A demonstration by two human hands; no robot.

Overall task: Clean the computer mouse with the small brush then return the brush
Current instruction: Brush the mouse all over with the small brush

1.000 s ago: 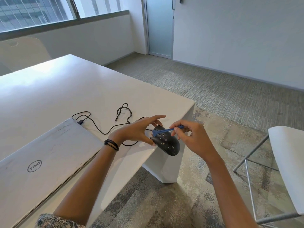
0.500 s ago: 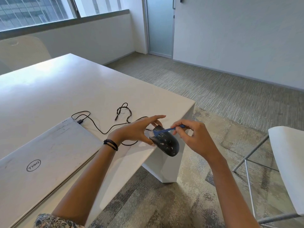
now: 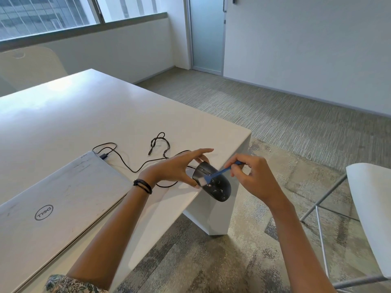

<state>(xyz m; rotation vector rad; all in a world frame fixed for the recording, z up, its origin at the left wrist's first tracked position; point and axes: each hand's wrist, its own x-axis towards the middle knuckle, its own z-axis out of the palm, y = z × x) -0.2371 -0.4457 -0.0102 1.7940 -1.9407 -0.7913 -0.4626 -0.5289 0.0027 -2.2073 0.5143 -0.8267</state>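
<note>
Found computer mouse (image 3: 218, 187) held out over the counter's (image 3: 84, 115) right edge, nearer the far right corner, white-flecked top up, gripped at its sides between thumb and fingers of the left hand (image 3: 175, 168), forefinger stretched straight. Found small brush (image 3: 221, 172) pinched by its blue handle in the fingertips of the right hand (image 3: 254, 178), bristles touching the mouse's front. Judged at risk: could knock the mouse to the carpet by too hard a stroke against so light a grip, or strain the cable (image 3: 160, 144) trailing back to the laptop (image 3: 53, 208) and pull its plug loose.
</note>
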